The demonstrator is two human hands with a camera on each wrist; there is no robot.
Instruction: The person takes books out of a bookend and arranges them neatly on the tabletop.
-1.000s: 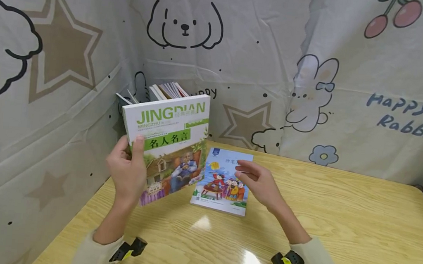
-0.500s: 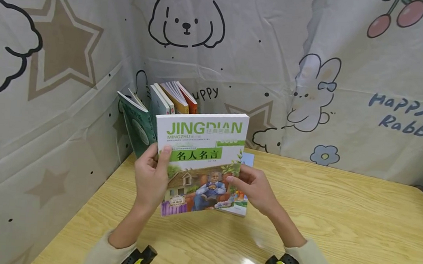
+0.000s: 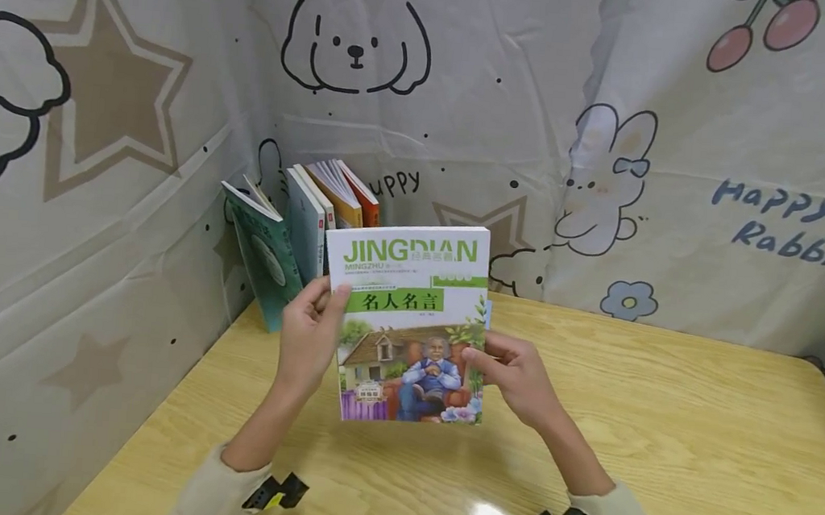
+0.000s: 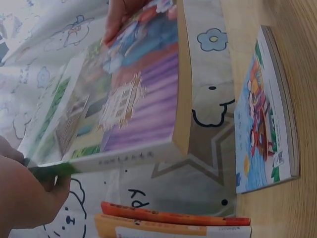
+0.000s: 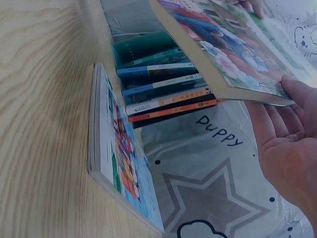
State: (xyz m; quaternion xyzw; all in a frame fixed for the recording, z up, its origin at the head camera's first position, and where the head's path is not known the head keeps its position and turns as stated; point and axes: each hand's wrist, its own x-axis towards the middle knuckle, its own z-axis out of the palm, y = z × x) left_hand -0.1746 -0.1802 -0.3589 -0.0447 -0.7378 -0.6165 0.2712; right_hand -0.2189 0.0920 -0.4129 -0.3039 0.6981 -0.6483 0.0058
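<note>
Both hands hold up a white and green book [image 3: 409, 306], its cover facing me with a picture of a seated person in an armchair. My left hand [image 3: 309, 334] grips the spine side, thumb on the front cover. At the opposite edge my right hand [image 3: 519, 375] pinches it, thumb in front and fingers behind, as the right wrist view also shows. Lying on the table behind it is a blue picture-covered book [image 4: 260, 119], almost wholly hidden in the head view but plain in both wrist views.
Several books stand upright at the back left, among them an orange one [image 3: 347, 204] and a pale blue one [image 3: 306, 217]. A dark green book [image 3: 263, 250] leans beside them. Patterned cloth [image 3: 495, 135] hangs behind and to the left of the wooden table [image 3: 661, 423].
The white and green book has moved right, away from the standing books, and turned squarer to me. My right hand, empty at first, has taken hold of its right edge.
</note>
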